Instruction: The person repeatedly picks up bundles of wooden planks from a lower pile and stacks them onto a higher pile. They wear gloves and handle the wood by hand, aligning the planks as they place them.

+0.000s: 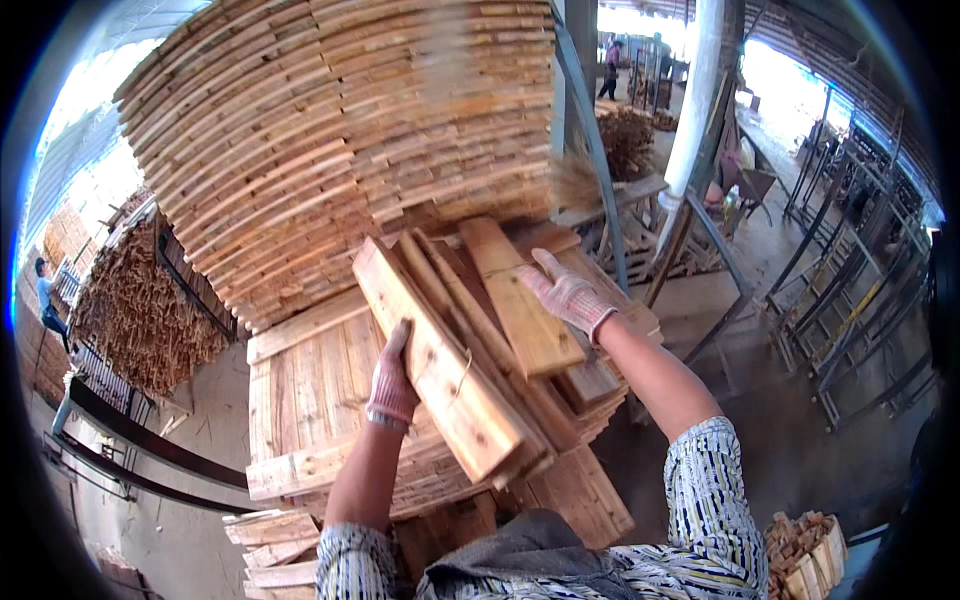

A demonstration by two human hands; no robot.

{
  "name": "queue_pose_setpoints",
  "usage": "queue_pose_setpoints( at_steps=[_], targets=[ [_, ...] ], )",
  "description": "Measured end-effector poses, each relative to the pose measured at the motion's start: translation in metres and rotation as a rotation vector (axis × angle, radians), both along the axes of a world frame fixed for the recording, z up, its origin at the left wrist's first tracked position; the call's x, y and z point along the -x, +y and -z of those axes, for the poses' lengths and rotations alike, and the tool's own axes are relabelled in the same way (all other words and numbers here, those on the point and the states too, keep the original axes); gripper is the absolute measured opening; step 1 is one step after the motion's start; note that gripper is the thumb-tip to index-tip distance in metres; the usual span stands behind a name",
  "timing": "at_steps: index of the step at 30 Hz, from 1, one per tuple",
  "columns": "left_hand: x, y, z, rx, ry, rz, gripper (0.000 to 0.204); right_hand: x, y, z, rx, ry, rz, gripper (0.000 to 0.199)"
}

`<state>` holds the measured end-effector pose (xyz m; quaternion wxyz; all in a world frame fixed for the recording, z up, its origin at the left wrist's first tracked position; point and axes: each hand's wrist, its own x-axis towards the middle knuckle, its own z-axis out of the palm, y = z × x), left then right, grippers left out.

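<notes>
Several loose wooden boards lie at a slant on a stack of planks before me. My left hand (392, 382), in a pale knitted glove, is at the left edge of the nearest thick board (440, 370). Its thumb shows along that edge, and the other fingers are hidden beneath the wood. My right hand (570, 300), gloved the same way, rests by the right edge of a shorter board (522, 305) with its fingers stretched out and apart. Narrower, darker boards (490, 340) lie between these two.
A tall wall of stacked planks (340, 130) rises behind the lower plank stack (310, 375). To the left are a big wood pile (145, 300) and a person (48, 300). Metal racks (850, 270) stand right of a white post (695, 110). Another person (610, 70) is far back.
</notes>
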<state>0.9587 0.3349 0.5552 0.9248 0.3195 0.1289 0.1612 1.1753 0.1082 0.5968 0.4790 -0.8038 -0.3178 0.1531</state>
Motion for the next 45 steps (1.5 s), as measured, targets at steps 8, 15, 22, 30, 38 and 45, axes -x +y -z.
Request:
queue_pose_setpoints(
  at_steps=[8,15,22,30,38,45],
  targets=[
    [-0.040,0.000,0.026,-0.115,0.344,-0.022,0.032,0.019,-0.015,0.053,0.771,-0.578,-0.122,0.095],
    [0.023,0.097,0.002,-0.232,0.395,-0.083,0.033,0.029,-0.010,0.028,0.925,-0.540,-0.190,0.089],
    [0.129,0.230,0.039,-1.344,1.413,-0.115,0.055,0.042,-0.006,0.044,0.674,-0.617,-0.084,0.082],
    [0.107,0.201,0.066,-1.648,1.612,-0.384,0.083,0.170,0.137,0.028,0.533,-0.369,-0.125,0.091],
    [0.177,0.242,-0.015,-1.050,0.985,-0.100,0.117,0.196,0.223,0.050,0.786,-0.414,0.057,0.081],
    [0.246,0.304,0.042,-1.677,1.553,-0.179,0.097,0.235,0.316,0.048,0.743,-0.474,-0.044,0.069]
  ],
)
